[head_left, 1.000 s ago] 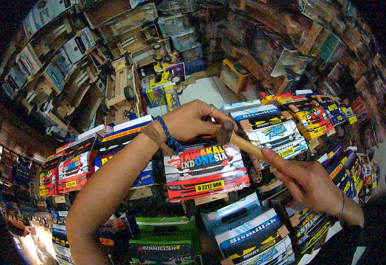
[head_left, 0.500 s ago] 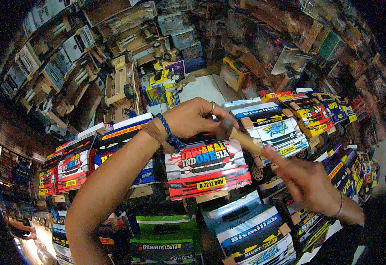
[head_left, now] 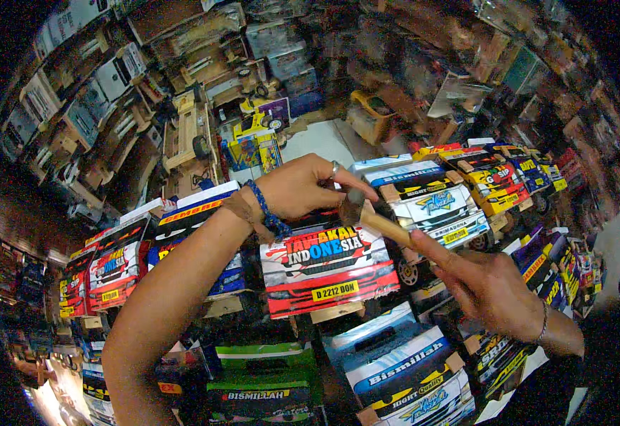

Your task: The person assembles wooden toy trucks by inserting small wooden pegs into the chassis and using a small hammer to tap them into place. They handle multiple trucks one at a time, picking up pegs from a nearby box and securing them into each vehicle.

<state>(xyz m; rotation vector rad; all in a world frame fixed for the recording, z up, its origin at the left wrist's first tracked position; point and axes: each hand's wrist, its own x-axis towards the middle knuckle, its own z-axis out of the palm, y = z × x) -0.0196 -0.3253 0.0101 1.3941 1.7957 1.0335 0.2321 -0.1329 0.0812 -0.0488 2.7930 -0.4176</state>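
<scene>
My right hand (head_left: 498,287) grips the wooden handle of a hammer (head_left: 386,227), index finger stretched along it. The dark hammer head is right by the fingertips of my left hand (head_left: 299,186). That hand is bent over the upper edge of a red and white toy truck (head_left: 332,273) with a yellow number plate. Its fingers are drawn together, and whatever they pinch is hidden behind the hammer head and knuckles. On the left wrist are a blue braided bracelet and a brown band.
A white and blue toy truck (head_left: 437,202) stands right of the hammer, with a yellow one (head_left: 498,184) beyond. Nearer me are a green truck (head_left: 260,383) and another blue-white one (head_left: 409,376). Stacked wooden truck bodies (head_left: 185,135) fill the back left.
The hammer and right hand have shifted slightly left and show less blur. My left hand stays over the truck's upper edge. The whole view has shifted a little.
</scene>
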